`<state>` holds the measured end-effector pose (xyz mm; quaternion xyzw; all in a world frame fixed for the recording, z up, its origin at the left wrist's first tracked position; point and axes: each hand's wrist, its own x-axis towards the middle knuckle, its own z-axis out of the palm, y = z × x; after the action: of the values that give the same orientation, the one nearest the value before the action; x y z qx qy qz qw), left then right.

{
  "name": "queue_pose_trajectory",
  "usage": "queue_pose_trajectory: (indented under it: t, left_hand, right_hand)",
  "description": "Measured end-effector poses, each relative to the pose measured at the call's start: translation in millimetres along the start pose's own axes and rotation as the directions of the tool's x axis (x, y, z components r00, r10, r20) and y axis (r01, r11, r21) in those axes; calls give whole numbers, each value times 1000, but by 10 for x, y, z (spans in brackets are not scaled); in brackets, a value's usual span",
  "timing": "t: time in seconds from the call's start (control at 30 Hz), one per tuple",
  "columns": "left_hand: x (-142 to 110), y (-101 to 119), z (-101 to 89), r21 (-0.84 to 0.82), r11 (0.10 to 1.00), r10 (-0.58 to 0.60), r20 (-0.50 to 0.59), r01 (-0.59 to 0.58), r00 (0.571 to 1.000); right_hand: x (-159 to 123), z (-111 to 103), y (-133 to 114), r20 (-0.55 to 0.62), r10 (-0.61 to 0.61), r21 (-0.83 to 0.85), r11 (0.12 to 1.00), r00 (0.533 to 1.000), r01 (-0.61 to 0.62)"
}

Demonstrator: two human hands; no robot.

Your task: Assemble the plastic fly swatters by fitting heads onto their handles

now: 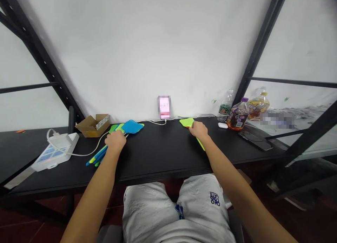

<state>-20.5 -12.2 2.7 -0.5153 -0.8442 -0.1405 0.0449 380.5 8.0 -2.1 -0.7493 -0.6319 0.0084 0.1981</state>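
My left hand (115, 140) is closed around the handles of several plastic fly swatters. A blue fly swatter (133, 126) lies on top of that bunch, its flat head pointing right, with green and yellow-green heads partly covered under it. Their handle ends stick out at the lower left of the hand. On the right side of the black table, my right hand (199, 130) grips a yellow-green fly swatter (186, 122). Its head points away to the upper left, and the handle end shows below the fingers. A bit of red or orange peeks out beneath this head.
A lit phone (164, 107) leans on the wall with a cable. On the left are an open cardboard box (94, 126) and a white power strip (56, 153). Bottles (238, 115), a white case (222, 125) and a dark phone (255, 140) occupy the right.
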Motion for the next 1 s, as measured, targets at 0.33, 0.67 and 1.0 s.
queue_pose_trajectory:
  t: [0.33, 0.67, 1.0]
  left_hand:
    - [-146, 60, -115, -39, 999, -9, -307, -3, 952]
    - [-838, 800, 10, -15, 784, 592, -283, -621, 754]
    - [-1047, 1300, 272, -164, 616, 754, -163, -771, 637]
  right_hand:
    - [-10, 0, -17, -49, -20, 32, 999, 999, 22]
    - [-140, 65, -270, -296, -276, 441, 810, 914, 387]
    - [38, 289, -213, -185, -213, 496, 823, 959, 278]
